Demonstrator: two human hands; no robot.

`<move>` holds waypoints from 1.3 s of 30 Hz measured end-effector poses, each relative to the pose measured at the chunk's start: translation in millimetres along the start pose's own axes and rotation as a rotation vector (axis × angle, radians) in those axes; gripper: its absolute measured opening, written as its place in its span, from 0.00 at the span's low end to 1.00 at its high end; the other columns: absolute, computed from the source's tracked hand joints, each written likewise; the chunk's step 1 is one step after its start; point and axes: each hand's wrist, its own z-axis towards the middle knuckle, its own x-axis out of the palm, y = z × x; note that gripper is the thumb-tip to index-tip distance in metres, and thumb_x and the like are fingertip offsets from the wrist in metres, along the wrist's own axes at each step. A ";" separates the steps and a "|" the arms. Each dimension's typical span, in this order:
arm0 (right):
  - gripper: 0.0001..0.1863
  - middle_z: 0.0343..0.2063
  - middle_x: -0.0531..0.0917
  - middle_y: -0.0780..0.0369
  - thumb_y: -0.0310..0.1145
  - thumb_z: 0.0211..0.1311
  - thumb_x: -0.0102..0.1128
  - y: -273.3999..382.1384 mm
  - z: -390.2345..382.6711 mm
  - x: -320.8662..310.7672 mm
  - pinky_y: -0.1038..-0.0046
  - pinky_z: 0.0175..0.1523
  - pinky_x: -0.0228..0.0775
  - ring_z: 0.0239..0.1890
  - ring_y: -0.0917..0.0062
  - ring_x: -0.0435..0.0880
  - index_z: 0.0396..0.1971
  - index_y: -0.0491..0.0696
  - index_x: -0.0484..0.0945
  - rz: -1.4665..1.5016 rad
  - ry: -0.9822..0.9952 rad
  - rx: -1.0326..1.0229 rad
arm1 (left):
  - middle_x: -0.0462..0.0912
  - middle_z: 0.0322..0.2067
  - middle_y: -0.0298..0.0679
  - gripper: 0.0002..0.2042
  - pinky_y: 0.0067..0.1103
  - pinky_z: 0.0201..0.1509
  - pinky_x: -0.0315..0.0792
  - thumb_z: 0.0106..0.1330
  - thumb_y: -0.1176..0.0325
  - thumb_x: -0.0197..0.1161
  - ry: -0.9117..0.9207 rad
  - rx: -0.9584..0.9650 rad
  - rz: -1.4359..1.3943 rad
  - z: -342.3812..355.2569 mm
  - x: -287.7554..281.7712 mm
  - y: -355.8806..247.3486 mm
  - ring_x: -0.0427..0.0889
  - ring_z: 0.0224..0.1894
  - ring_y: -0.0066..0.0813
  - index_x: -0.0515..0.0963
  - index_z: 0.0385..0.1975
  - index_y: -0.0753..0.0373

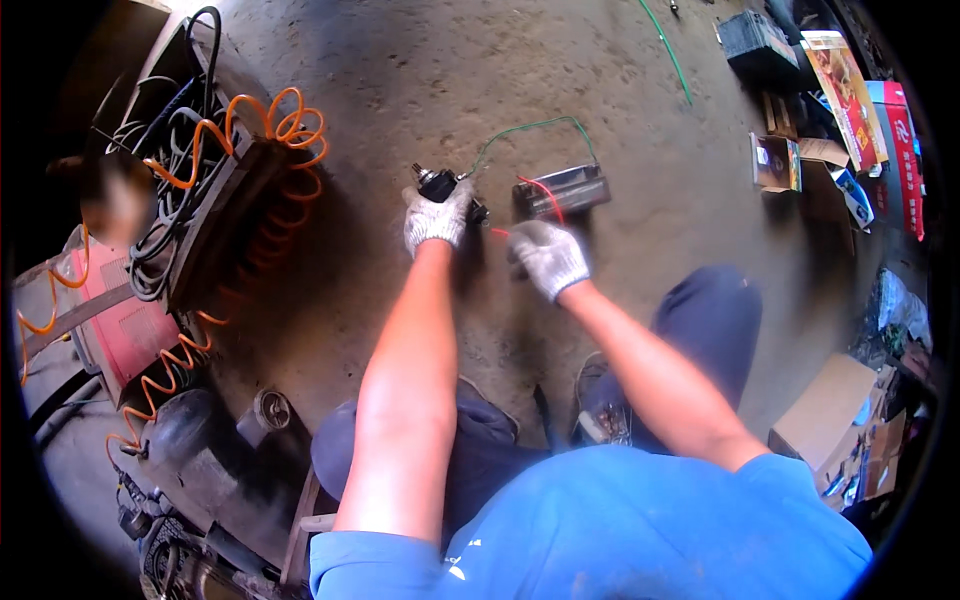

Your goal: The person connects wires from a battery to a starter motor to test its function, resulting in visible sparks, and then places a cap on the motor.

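My left hand [437,218], in a white knit glove, is wrapped round a small dark metal part that looks like a starter motor [437,184] and holds it at the floor. Its near side is hidden under the glove. To its right lies a dark battery [580,188]. A green wire [528,125] arcs from the battery's far side to the motor. My right hand [548,258], gloved too, is closed on a red wire [548,196] that runs over the battery; the wire's bare-looking end points left, apart from the motor.
At left stands a frame with hoses and an orange coiled air hose [290,120], above a red machine [125,335] and a grey tank [195,425]. Cardboard boxes [825,410] and another battery [757,45] line the right side. A green cord [668,50] lies on the far floor.
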 end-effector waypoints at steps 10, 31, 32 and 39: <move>0.09 0.34 0.86 0.50 0.37 0.70 0.61 -43.9 15.9 43.7 0.54 0.45 0.78 0.41 0.52 0.87 0.36 0.47 0.83 -0.500 -0.422 -0.463 | 0.84 0.56 0.58 0.52 0.42 0.66 0.75 0.47 0.33 0.74 -0.088 0.016 -0.077 -8.0 8.9 0.0 0.84 0.61 0.57 0.69 0.68 0.63; 0.11 0.26 0.86 0.49 0.41 0.66 0.63 -49.5 39.0 53.0 0.48 0.40 0.78 0.32 0.48 0.87 0.30 0.49 0.82 -0.580 -0.526 -0.380 | 0.85 0.56 0.59 0.50 0.41 0.66 0.76 0.47 0.36 0.74 0.015 -0.011 -0.108 -16.5 -8.0 -14.5 0.84 0.60 0.57 0.69 0.67 0.62; 0.11 0.26 0.86 0.49 0.41 0.66 0.63 -49.8 39.0 52.7 0.48 0.40 0.78 0.32 0.48 0.87 0.30 0.49 0.82 -0.599 -0.526 -0.358 | 0.85 0.56 0.59 0.50 0.41 0.66 0.76 0.47 0.35 0.74 0.039 -0.019 -0.126 -19.6 -10.4 -17.2 0.84 0.60 0.57 0.69 0.67 0.62; 0.12 0.24 0.85 0.48 0.42 0.65 0.63 -48.5 45.1 51.7 0.47 0.38 0.78 0.30 0.47 0.86 0.29 0.49 0.81 -0.611 -0.501 -0.339 | 0.84 0.56 0.60 0.52 0.41 0.66 0.76 0.45 0.35 0.76 -0.032 0.023 -0.076 -7.7 -4.3 -19.6 0.84 0.60 0.58 0.69 0.67 0.63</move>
